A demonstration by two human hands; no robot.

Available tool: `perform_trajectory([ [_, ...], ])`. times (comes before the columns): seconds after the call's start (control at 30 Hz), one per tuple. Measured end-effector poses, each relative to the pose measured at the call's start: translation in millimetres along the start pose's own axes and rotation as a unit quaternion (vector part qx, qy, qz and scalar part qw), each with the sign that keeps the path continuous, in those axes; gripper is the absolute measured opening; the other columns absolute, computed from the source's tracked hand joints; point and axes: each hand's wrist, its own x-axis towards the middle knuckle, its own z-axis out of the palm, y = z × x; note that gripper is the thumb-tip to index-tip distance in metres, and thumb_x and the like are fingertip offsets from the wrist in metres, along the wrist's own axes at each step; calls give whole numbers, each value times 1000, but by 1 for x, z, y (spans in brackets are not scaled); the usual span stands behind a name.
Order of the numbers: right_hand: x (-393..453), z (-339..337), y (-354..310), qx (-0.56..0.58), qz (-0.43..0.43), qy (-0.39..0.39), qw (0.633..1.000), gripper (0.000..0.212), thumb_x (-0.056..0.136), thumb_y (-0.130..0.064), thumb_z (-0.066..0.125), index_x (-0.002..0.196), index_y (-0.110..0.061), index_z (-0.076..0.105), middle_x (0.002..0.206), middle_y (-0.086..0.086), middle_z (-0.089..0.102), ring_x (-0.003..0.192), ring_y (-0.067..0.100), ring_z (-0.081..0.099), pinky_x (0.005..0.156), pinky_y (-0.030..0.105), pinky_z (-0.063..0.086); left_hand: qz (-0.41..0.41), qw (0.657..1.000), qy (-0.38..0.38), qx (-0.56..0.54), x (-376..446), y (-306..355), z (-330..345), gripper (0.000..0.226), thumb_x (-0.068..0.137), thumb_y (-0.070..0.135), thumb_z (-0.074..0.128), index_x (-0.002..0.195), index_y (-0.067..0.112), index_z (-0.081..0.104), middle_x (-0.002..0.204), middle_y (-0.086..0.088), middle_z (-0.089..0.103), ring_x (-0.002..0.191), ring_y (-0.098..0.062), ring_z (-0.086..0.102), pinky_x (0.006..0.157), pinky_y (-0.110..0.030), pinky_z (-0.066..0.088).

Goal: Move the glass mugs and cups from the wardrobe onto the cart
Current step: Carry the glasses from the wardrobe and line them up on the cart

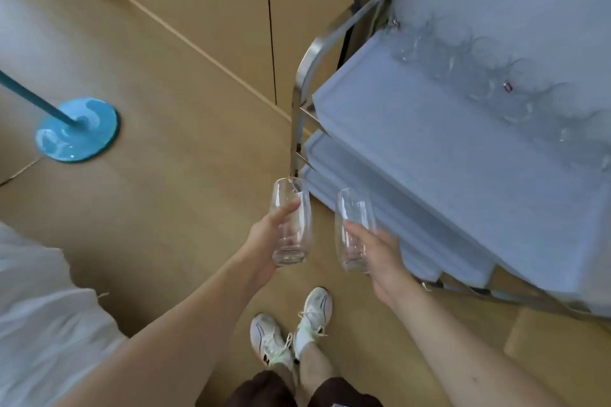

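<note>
Clear glass fills both hands in the head view. The left hand (264,241) has its fingers wrapped round one tall cup (291,221), and the right hand (383,254) has its fingers clamped round a second cup (355,230). Both cups stand roughly upright, close beside each other but apart, held over the floor (148,192) just left of the cart (446,149).

The cart's top shelf carries a pale blue cover, and a row of glasses (479,76) already stands along its far right edge, blurred so that the count cannot be told. A metal handle (317,53) rises at the cart's far left corner. The wardrobe doors (231,10) lie far off, shut. A blue lamp base (77,129) sits on the floor at the left, and white shoes (291,327) show near the bottom.

My guess is that the carry is nearly done and the setting down comes next. The risks: the two cups may knock together, being so close; a cup may clip the metal handle on the way over; or a new cup set too near the standing row may topple one.
</note>
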Motion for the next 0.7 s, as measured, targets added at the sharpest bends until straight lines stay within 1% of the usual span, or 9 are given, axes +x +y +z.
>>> perform_trajectory([
  [0.07,15,-10,6,15,21,11,1000,59,60,-46,88,100,-7,68,79,11,63,56,24,64,47,28,50,-10,1000,-1,8,16,0,11,90,65,57,85,137,9,58,98,-9,61,67,-22,60,51,-32,52],
  [0.17,42,-26,15,43,28,23,998,43,66,-44,88,88,-15,66,76,8,59,56,24,62,45,28,49,-18,999,-7,35,46,4,28,88,77,55,77,146,8,50,116,-18,62,76,-23,60,52,-31,51],
  [0.27,79,-41,29,73,30,38,996,41,69,-42,88,88,-13,65,73,9,58,57,25,61,45,28,49,-20,998,-34,44,84,9,51,68,83,52,74,136,12,57,86,-6,57,64,-20,57,50,-30,49],
  [0.33,105,-48,38,81,38,53,995,47,70,-43,88,95,-9,66,74,9,65,58,26,65,45,29,50,-23,996,-48,65,110,6,63,50,86,50,71,119,17,53,78,-3,51,56,-18,54,47,-28,47],
  [0.43,141,-59,51,93,46,64,993,52,70,-47,87,101,-9,69,80,10,71,60,26,69,49,30,53,-43,991,-67,106,151,-5,75,43,88,48,71,106,15,51,68,-1,49,50,-19,50,44,-25,44],
  [0.5,164,-67,61,100,35,73,992,59,64,-52,88,99,-8,69,80,11,72,62,28,70,51,31,54,-60,989,-81,113,176,-11,81,36,89,44,72,85,17,49,58,3,43,43,-16,45,38,-22,40],
  [0.57,187,-74,70,109,18,83,990,65,59,-55,88,99,-7,68,81,11,73,65,31,71,53,33,56,-55,985,-105,128,205,-16,85,45,91,43,70,74,20,36,62,-1,28,42,-16,39,38,-21,35],
  [0.63,208,-79,79,118,1,90,989,71,57,-55,88,105,-7,67,80,10,74,66,33,72,53,34,57,-43,975,-157,153,232,-21,88,56,93,46,65,76,19,20,75,-9,7,45,-17,30,42,-21,29],
  [0.7,228,-82,86,125,-22,95,987,74,56,-54,87,109,-7,66,76,8,74,64,31,72,53,34,56,-47,971,-178,154,257,-26,91,55,94,46,64,77,14,23,74,-8,12,44,-16,33,42,-21,33],
])
